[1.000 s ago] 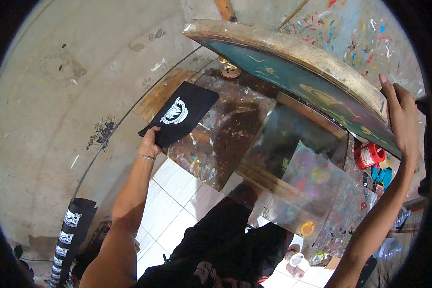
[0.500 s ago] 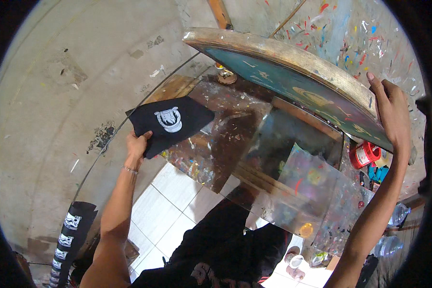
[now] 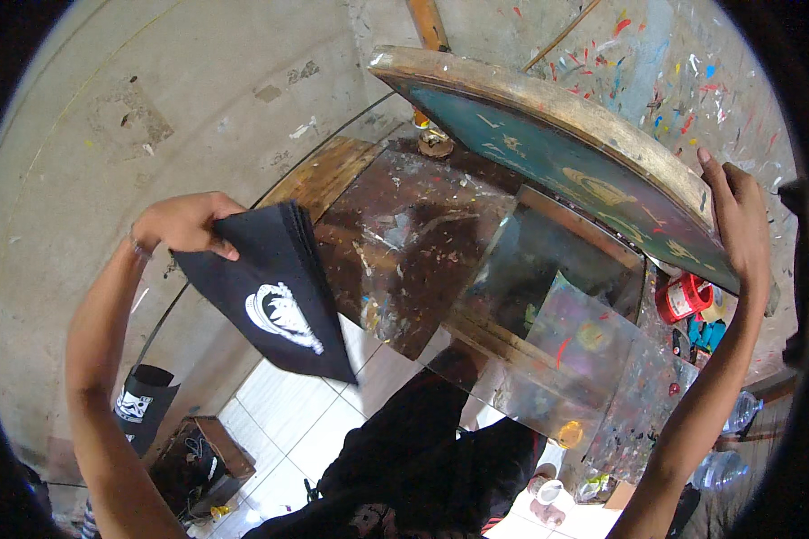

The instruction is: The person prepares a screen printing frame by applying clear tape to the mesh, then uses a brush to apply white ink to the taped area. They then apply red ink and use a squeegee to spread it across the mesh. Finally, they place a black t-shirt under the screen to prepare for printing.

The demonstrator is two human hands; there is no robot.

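Note:
My left hand (image 3: 193, 223) is closed on black sheets (image 3: 265, 256) bearing a white printed emblem. Several layered edges show along their right side. They hang in the air, tilted, past the left end of the paint-stained table (image 3: 431, 211). At the right, my right hand (image 3: 737, 211) grips the corner of a large wooden screen-printing frame (image 3: 566, 99), which is tipped up. Its greenish mesh (image 3: 548, 166) carries pale markings and faces down toward the table. Beneath it lies a glass-like printing surface (image 3: 548, 242), with a cloudy clear sheet (image 3: 593, 328) nearer me.
A red tub (image 3: 680, 298) stands under the frame's right end. At the lower left, black printed pieces (image 3: 144, 400) hang by a cord, near a wooden box (image 3: 229, 449). Clear plastic bottles (image 3: 724, 469) are at the lower right. A wooden board (image 3: 324, 175) lies at the table's left.
My left hand has moved left and up, turning the black sheets so their lower end points toward me. The wooden board behind them is uncovered. My right hand still holds the frame up.

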